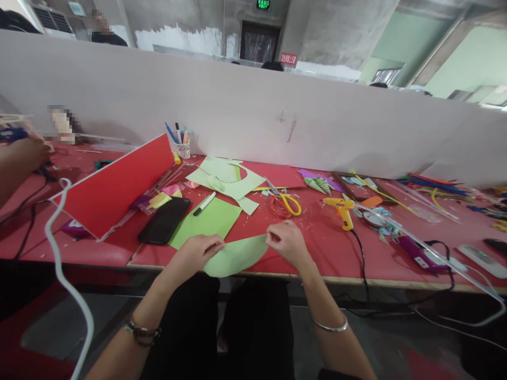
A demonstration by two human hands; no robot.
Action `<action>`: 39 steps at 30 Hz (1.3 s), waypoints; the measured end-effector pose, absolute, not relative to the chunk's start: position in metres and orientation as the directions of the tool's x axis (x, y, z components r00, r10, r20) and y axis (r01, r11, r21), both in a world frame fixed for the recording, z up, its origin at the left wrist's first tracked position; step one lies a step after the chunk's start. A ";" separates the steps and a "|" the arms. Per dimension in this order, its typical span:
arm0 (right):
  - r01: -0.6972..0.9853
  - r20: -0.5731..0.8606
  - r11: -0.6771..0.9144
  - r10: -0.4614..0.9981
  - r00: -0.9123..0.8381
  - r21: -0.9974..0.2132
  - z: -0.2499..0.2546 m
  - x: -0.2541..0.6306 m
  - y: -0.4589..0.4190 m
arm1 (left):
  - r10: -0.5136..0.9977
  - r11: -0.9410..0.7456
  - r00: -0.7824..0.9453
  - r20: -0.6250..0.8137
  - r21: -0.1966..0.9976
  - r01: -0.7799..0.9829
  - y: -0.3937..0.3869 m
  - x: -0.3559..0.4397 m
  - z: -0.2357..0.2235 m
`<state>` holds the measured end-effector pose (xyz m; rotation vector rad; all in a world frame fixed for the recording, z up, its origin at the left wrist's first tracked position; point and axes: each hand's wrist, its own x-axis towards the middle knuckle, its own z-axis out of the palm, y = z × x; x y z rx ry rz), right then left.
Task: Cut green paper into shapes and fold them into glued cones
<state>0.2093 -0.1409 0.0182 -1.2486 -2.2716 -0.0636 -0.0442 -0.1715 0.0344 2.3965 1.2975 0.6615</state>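
Observation:
A light green curved paper piece (233, 256) hangs over the front edge of the red table (336, 253). My left hand (198, 252) pinches its left end and my right hand (287, 243) pinches its right corner, both with fingers closed on the paper. Just behind them lies a darker green sheet (208, 221) with a white marker pen (204, 203) on it. More pale green offcuts (227, 179) lie further back.
A black phone (163, 220) and a tilted red board (114, 187) lie to the left. Yellow-handled scissors (285, 200) and a yellow glue gun (343, 210) with its cord sit right. A pen cup (182, 148) stands by the white partition. Another person's hand (24, 155) works far left.

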 end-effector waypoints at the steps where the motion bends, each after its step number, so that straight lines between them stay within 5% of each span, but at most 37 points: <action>1: 0.823 0.499 0.533 0.777 -0.383 -0.197 0.020 0.214 -0.141 | 0.840 -0.540 0.486 0.242 0.473 0.697 -0.170 -0.044 0.035; 5: 0.832 0.578 0.515 0.751 -0.320 -0.208 0.031 0.207 -0.146 | 0.810 -0.586 0.523 0.265 0.340 0.736 -0.162 -0.040 0.037; 10: 0.697 0.278 0.686 0.725 -0.630 -0.211 0.043 0.181 -0.150 | 0.762 -0.626 0.575 0.298 0.113 0.772 -0.155 -0.033 0.043; 14: 0.736 0.205 0.650 0.759 -0.618 -0.189 0.046 0.170 -0.147 | 0.649 -0.678 0.655 0.387 -0.097 0.729 -0.155 -0.021 0.048; 22: 0.559 0.238 0.640 0.743 -0.625 -0.527 0.052 0.178 -0.146 | 0.490 -0.672 0.676 0.551 -0.256 0.695 -0.148 -0.016 0.042; 25: 0.522 0.243 0.562 0.794 -0.557 -0.642 0.050 0.199 -0.145 | 0.599 -0.626 0.586 0.545 -0.137 0.768 -0.140 -0.043 0.041; 28: 0.467 0.239 0.405 0.896 -0.375 -0.786 0.041 0.214 -0.143 | 0.826 -0.458 0.300 0.478 0.258 0.850 -0.134 -0.063 0.038; 30: 0.391 0.208 0.307 0.939 -0.274 -0.868 0.033 0.215 -0.141 | 0.916 -0.390 0.213 0.339 0.639 0.663 -0.134 -0.063 0.035; 32: 0.335 0.193 0.273 0.948 -0.251 -0.902 0.025 0.210 -0.140 | 0.925 -0.300 0.330 0.189 0.896 0.328 -0.137 -0.054 0.031; 34: 0.289 0.177 0.258 0.944 -0.277 -0.922 0.019 0.201 -0.140 | 0.895 -0.159 0.436 0.098 0.981 0.107 -0.142 -0.040 0.026; 39: 0.195 0.085 0.158 0.938 -0.337 -0.968 0.004 0.181 -0.138 | 0.926 0.083 0.368 -0.083 0.996 0.016 -0.150 -0.015 0.018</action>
